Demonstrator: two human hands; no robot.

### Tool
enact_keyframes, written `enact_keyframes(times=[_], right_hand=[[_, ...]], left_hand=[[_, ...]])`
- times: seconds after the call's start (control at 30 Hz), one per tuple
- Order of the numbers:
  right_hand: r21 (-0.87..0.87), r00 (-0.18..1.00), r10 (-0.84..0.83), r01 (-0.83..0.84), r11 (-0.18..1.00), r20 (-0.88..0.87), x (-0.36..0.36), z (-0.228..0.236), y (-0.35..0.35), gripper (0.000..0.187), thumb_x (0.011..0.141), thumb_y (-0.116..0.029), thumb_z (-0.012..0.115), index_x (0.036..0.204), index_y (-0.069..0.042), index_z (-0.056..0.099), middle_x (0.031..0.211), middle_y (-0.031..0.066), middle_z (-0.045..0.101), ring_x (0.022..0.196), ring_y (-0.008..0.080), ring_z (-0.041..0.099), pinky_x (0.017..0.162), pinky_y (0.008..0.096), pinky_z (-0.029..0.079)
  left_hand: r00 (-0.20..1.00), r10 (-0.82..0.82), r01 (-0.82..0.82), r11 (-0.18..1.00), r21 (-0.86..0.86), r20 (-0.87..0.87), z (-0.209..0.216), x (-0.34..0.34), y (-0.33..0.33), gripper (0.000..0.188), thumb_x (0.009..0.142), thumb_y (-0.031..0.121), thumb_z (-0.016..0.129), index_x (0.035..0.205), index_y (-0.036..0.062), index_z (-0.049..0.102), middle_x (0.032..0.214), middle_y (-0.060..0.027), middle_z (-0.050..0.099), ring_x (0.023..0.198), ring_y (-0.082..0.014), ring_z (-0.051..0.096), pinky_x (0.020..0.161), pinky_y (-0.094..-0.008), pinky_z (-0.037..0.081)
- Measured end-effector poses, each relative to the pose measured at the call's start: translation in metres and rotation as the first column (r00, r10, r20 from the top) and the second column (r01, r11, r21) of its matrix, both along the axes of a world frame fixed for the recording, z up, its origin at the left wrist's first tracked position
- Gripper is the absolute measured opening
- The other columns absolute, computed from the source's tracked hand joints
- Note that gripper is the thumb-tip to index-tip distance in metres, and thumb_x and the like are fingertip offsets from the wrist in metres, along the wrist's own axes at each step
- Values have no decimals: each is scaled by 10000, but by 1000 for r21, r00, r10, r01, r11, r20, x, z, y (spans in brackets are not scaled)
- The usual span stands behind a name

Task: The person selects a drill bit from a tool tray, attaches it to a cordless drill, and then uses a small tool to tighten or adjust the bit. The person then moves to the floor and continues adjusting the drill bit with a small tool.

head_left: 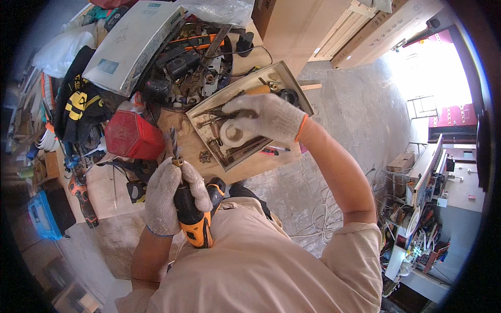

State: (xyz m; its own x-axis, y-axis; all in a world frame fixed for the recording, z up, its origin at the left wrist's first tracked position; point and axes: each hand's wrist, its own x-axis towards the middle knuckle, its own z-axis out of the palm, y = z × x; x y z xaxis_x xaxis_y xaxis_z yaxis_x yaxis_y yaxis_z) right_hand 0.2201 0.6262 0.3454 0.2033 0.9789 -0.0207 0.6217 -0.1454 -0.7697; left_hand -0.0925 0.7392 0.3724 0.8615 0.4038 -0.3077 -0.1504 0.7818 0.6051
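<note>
"Where's the drill right now?"

"Right in front of my shirt! My left hand [163, 203] is wrapped round the nose of this yellow-and-black cordless drill [198, 230], its twist bit [174, 137] pointing away from me."

"And the right?"

"Right hand [269, 116] is over the shallow tray [236, 88], fingers bent among metal tools, beside a white tape roll [224, 140]. Gripping something? I can't tell; the glove hides it."

"Any danger?"

"The chuck [178, 162], I'd say! Knitted glove right up against it: one knock on the trigger and it could snag the yarn and wrench my fingers. Over in the tray, a sharp tip could jab through. And the tray's far end looks right at the counter [250, 171] edge, so a hard push might tip it!"
</note>
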Motion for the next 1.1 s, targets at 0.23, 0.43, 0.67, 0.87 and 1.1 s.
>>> enact_keyframes(times=[0.23,0.43,0.67,0.87,1.1], right_hand=[[-139,948,-105,152,979,300,37,23,-18,270,1039,-256,618,1143,-98,811,1019,168,813,976,385,779,920,469,611],[-436,880,211,-5,900,426,35,11,-33,240,1015,-227,627,1124,-119,812,1089,155,805,1072,362,761,984,494,586],[-93,899,-14,60,994,437,43,-4,-42,269,1034,-198,633,1216,-98,804,1234,134,768,1166,348,722,1084,433,557],[-87,889,-41,90,992,456,52,13,-45,257,1058,-164,616,1233,-87,787,1207,148,771,1120,355,735,1040,436,576],[-106,868,-177,252,962,463,55,36,-55,251,1064,-168,587,1178,-60,783,1054,181,777,1025,371,751,956,466,588]], left_hand=[[998,42,-42,999,-13,-48,-3,-6,4,288,1175,314,566,1139,44,662,929,-145,722,719,-269,702,626,-408,624],[999,12,-12,1000,1,-43,-1,-1,1,299,1170,334,572,1132,48,649,899,-142,712,670,-266,689,608,-405,606],[999,2,-1,1000,21,-44,2,2,-3,301,1167,326,573,1111,39,643,886,-132,696,673,-253,681,609,-391,604],[999,-9,8,999,-48,-31,-6,-4,0,289,1169,311,559,1114,40,640,955,-109,691,800,-219,691,636,-370,608],[1000,-16,15,1000,-14,-27,-2,-3,-1,272,1167,302,575,1134,42,646,954,-102,693,798,-210,688,643,-376,609]])
